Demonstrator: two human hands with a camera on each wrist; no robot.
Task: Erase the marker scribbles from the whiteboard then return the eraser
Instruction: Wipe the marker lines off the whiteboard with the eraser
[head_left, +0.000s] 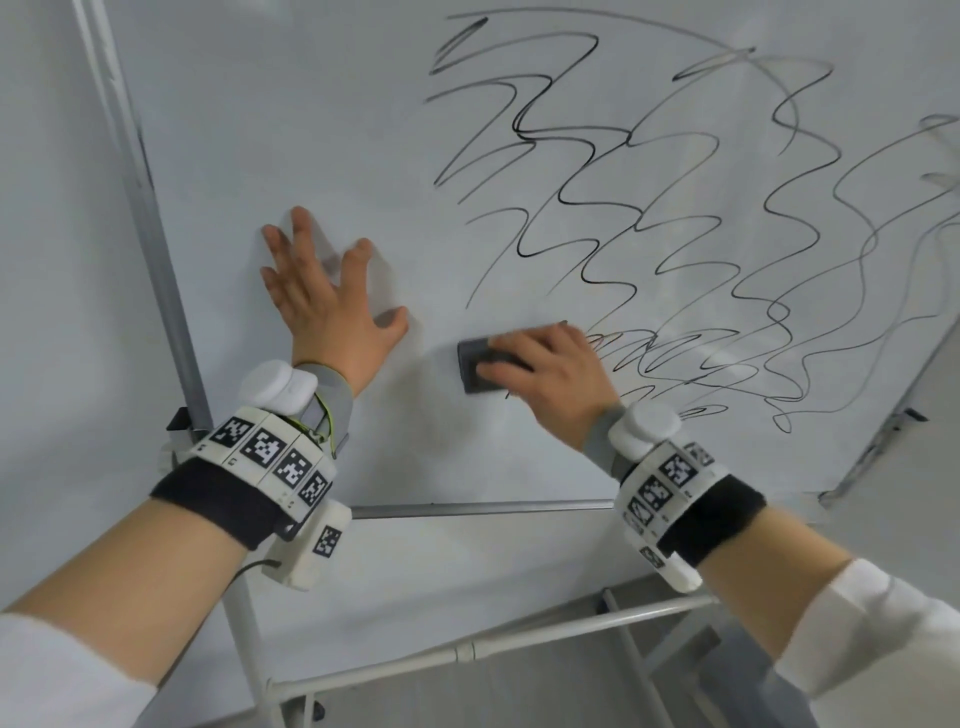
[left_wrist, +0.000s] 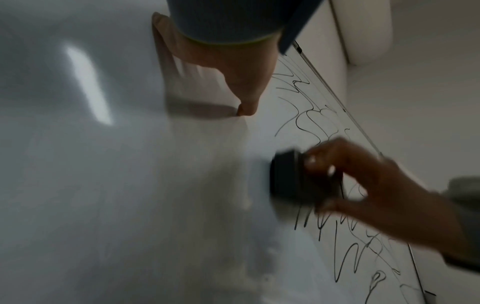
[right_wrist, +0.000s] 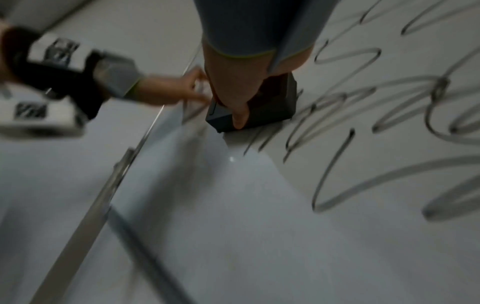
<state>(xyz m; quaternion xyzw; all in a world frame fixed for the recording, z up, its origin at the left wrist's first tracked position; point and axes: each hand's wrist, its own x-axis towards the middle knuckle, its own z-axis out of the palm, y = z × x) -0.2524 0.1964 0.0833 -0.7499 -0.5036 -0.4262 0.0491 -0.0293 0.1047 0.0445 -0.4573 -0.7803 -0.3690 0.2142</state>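
right hand (head_left: 550, 374) — fingers curled round dark grey rectangular eraser (head_left: 475, 366), pressed on white whiteboard (head_left: 337, 130), lower centre of head view | long axis horizontal | black marker scribbles (head_left: 675, 218) lie up-right of eraser | left hand (head_left: 322, 296) — fingers spread flat, centre left

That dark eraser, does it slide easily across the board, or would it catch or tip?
The eraser is a low, flat block lying flush on the whiteboard, so it seems unlikely to tip. The board looks glossy, so it probably glides. The right hand grips it with fingers alone, so it is likely light.
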